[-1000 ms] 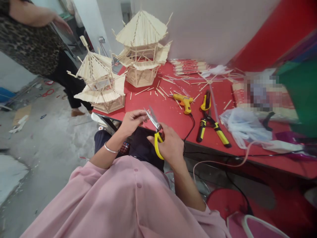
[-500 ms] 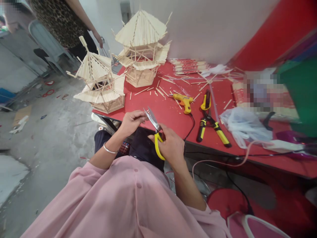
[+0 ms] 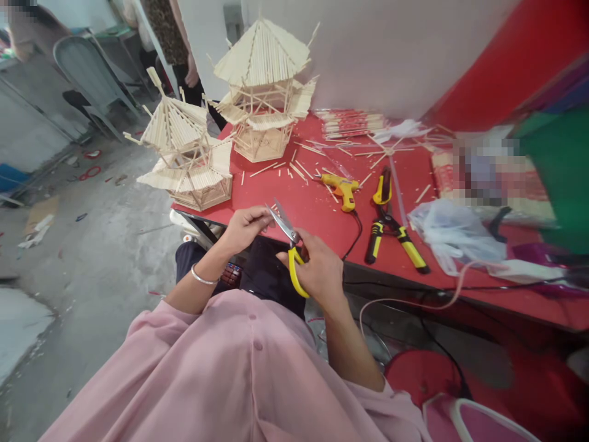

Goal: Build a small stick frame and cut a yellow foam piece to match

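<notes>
The fingers of the right hand (image 3: 319, 265) are clamped on the yellow-handled scissors with slim silver metal blades (image 3: 292, 236), the thumb toward the handle loops. The blades stand slightly parted, pointing away from the person. Right by them, the fingertips of the left hand (image 3: 248, 228) are drawn together; from where I stand I can't tell whether they pinch something small or touch the metal. A silver bangle (image 3: 202, 276) circles that wrist.

The scissors are held at the front edge of the red-topped bench (image 3: 262, 191), handles over the lap. They look light enough for one hand, stiff, with smooth blades that would be slick and sharp to grasp; the yellow loops seem the sure place to take hold.

Farther in lie a yellow glue gun (image 3: 341, 190) with a black cable, a yellow-and-black hand tool with spread grips (image 3: 376, 242), and scattered loose pale wooden sticks (image 3: 300, 173), thin and probably easy to snap. Beyond the left hand stands a smaller pagoda model of pale sticks (image 3: 184, 179), and behind it a taller pale-stick pagoda (image 3: 263, 58). Both look light and brittle at the eaves, so I'd lift either by its base.
</notes>
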`<state>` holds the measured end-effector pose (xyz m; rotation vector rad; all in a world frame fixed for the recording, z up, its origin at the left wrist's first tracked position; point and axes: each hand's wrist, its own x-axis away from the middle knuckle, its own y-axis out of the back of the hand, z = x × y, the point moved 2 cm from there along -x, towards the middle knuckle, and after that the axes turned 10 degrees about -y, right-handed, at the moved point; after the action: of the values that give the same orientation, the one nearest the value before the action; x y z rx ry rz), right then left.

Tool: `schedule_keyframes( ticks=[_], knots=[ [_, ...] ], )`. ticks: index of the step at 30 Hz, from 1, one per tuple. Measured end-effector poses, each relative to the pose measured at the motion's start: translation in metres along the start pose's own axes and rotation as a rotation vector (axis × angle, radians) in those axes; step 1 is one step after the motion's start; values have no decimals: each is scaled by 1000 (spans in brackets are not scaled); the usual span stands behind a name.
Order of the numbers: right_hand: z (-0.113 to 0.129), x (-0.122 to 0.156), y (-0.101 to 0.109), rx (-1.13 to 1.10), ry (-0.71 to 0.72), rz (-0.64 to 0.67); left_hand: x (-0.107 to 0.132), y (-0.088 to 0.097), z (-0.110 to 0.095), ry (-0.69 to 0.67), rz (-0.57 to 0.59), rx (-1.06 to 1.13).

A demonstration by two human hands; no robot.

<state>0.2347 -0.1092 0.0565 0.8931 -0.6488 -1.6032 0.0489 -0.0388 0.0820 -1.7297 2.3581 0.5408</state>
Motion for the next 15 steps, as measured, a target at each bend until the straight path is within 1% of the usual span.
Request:
schedule_keyframes(
  ticks=[5, 9, 12, 15],
  knots=[
    [-1, 2, 0, 29, -26, 16, 1, 4, 0, 12, 51, -49],
    [-1, 1, 3, 120, -104, 88, 2, 1, 5, 46, 58, 17],
    [-5, -10, 11, 267, -239, 98, 0, 4, 18, 68, -19, 6],
    [-13, -29, 20, 451, -346, 62, -7, 13, 36, 106, -123, -180]
  ],
)
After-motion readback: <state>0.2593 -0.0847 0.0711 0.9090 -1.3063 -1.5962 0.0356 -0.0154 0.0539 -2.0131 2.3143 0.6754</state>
